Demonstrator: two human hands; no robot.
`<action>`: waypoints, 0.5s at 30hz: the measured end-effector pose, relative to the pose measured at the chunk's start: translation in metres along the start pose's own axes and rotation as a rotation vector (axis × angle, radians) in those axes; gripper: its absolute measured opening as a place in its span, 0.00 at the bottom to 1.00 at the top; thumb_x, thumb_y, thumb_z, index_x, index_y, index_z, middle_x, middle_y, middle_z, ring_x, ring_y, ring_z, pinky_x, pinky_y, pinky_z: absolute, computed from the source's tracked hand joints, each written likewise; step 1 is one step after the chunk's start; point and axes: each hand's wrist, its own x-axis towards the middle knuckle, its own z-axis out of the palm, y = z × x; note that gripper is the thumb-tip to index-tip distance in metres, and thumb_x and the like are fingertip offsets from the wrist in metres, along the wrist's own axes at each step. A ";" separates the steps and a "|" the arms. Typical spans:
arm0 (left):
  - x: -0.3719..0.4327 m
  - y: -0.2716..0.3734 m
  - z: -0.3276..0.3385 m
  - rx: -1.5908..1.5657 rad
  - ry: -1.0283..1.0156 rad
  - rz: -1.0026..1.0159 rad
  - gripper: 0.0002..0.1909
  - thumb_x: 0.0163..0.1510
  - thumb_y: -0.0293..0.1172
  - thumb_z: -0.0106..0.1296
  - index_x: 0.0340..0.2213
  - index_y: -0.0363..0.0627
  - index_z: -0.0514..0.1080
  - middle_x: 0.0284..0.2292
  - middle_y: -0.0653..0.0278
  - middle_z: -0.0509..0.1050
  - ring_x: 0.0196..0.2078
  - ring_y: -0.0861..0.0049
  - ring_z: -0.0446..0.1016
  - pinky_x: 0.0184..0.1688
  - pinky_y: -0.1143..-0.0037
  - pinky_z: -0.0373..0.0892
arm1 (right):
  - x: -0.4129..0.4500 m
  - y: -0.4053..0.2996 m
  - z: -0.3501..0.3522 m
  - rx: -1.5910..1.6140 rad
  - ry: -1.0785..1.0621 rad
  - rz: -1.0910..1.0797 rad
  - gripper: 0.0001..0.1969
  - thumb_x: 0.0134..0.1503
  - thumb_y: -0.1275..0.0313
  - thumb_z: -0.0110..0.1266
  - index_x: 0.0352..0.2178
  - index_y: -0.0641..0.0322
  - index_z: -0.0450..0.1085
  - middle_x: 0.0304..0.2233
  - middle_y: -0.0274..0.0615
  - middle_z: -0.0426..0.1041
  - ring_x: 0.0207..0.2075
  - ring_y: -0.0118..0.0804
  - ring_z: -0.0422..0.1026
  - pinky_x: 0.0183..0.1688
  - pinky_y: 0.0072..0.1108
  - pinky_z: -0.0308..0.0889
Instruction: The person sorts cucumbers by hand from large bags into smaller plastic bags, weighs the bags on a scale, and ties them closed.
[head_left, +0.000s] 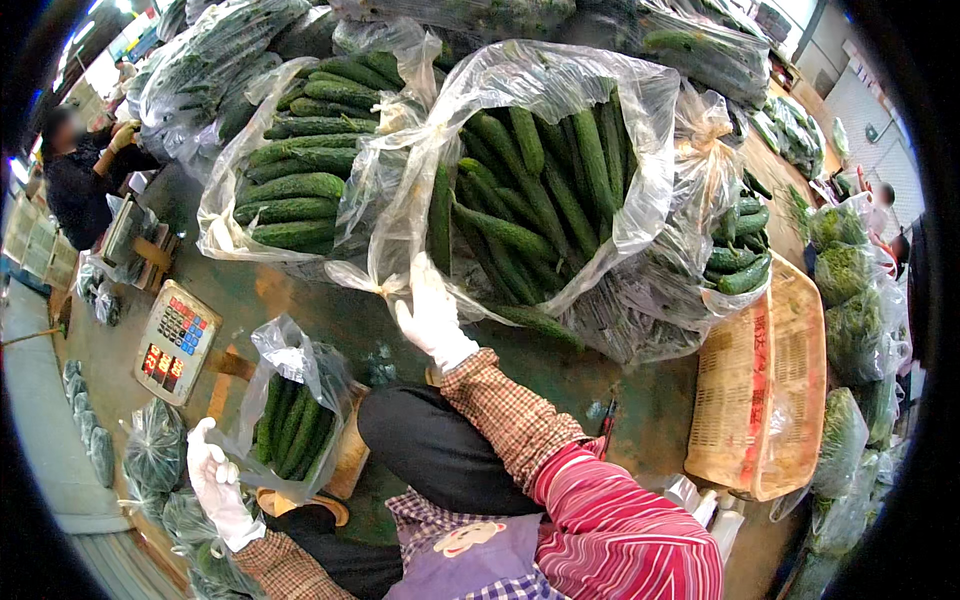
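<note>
My left hand (217, 484), in a white glove, is beside a small clear plastic bag (281, 349) of cucumbers (296, 427). The bag's film reaches my partly curled fingers; whether they pinch it I cannot tell. My right hand (433, 319), also gloved, lies at the near rim of a large clear plastic bag (645, 187), beside its knotted corner. Its fingers point into the bag and the thumb stands apart. Inside are many long green cucumbers (525, 202). Another open bag (217, 225) of stacked cucumbers (289, 191) adjoins it on the left.
A digital scale display (178, 341) stands at the left. An orange plastic crate (795, 390) is at the right, near bags of greens (851, 307). Filled bags (217, 67) are piled at the back. A person (71, 176) works at far left; others are at far right.
</note>
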 end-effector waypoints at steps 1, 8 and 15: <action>0.002 -0.001 -0.001 -0.006 -0.017 -0.001 0.22 0.55 0.33 0.46 0.49 0.38 0.61 0.19 0.79 0.60 0.14 0.97 0.54 0.14 0.91 0.53 | -0.006 0.005 -0.003 -0.034 0.061 -0.033 0.39 0.47 0.68 0.50 0.58 0.73 0.44 0.57 0.62 0.53 0.56 0.56 0.57 0.57 0.35 0.53; 0.004 -0.004 -0.004 0.004 -0.054 0.001 0.22 0.55 0.34 0.46 0.50 0.36 0.60 0.19 0.78 0.60 0.14 0.97 0.53 0.14 0.91 0.53 | -0.053 0.053 -0.067 -0.029 0.192 -0.110 0.22 0.45 0.77 0.54 0.44 0.64 0.65 0.44 0.51 0.68 0.47 0.50 0.67 0.49 0.34 0.62; 0.001 -0.004 -0.003 0.037 -0.038 0.009 0.23 0.54 0.35 0.46 0.50 0.36 0.61 0.20 0.79 0.60 0.14 0.97 0.51 0.13 0.91 0.50 | -0.098 0.137 -0.097 -0.583 0.159 0.020 0.26 0.41 0.69 0.60 0.45 0.53 0.64 0.39 0.38 0.67 0.44 0.41 0.64 0.48 0.35 0.58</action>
